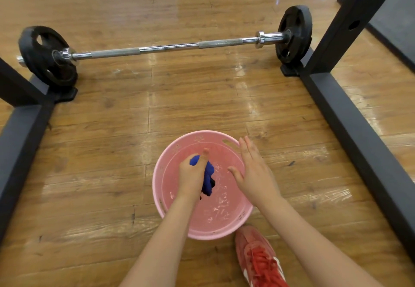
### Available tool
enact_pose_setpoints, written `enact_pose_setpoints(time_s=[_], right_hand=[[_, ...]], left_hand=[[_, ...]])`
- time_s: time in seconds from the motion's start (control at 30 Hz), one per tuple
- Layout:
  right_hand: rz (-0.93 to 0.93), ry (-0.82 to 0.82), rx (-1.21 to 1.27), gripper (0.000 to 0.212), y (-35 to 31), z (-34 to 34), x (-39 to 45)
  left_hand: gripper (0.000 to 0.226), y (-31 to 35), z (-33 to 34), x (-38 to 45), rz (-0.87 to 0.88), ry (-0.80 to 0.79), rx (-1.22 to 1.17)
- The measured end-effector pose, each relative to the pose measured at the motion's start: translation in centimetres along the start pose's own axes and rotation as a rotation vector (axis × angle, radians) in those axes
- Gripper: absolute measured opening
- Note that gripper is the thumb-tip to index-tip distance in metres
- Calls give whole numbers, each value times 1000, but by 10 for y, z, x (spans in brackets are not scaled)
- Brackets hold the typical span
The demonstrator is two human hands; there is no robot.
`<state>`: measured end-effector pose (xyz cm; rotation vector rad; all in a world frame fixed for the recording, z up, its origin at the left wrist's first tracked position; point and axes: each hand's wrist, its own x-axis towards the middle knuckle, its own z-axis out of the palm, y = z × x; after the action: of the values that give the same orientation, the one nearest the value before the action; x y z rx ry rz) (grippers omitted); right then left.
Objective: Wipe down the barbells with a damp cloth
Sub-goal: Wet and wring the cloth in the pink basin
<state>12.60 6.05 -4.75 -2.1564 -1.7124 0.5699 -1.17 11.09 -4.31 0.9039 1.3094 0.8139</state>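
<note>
Barbell (168,47) lies far across the floor, unwiped. Near, pink basin (226,232) holds water. Left hand (190,174) fingers clench the blue cloth (208,180) over it; right hand (253,172) flat, spread, empty. Wringing step; next, carry cloth to bar.

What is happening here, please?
A person crouches over a pink basin of water on the wooden floor. The left hand grips a wet blue cloth above the water; the right hand is open beside it. The barbell lies ahead, not yet touched.
</note>
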Motion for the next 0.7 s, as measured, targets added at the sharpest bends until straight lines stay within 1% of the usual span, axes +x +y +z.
enact_pose_setpoints(time_s=[0.07,0.1,0.13,0.17,0.23,0.3,0.37,0.43,0.6,0.7], right_hand=[[-5,4,-9,76,1,1,0],[-7,6,-16,76,1,1,1],[-10,7,-25,75,1,1,1],[-14,8,-35,74,1,1,1],[-21,9,-52,71,1,1,0],[-21,6,-50,71,1,1,0],[-15,2,-35,71,0,1,0],[-17,1,-37,70,0,1,-1],[-30,16,-37,67,1,2,-2],[-26,18,-29,67,1,2,-2]], left_hand=[[63,0,-2,4,-89,-87,-98],[67,0,-2,6,-134,-99,-143],[60,-1,-3,8,-147,-96,-158],[47,-2,-3,9,-129,-94,-150],[28,-2,-4,8,-58,-78,-83],[20,-2,-4,7,-35,-41,-39],[17,-2,-4,6,-37,-15,-11],[22,-3,-4,7,-26,10,23],[39,-1,-1,3,-18,59,24],[44,-2,1,2,39,80,47]])
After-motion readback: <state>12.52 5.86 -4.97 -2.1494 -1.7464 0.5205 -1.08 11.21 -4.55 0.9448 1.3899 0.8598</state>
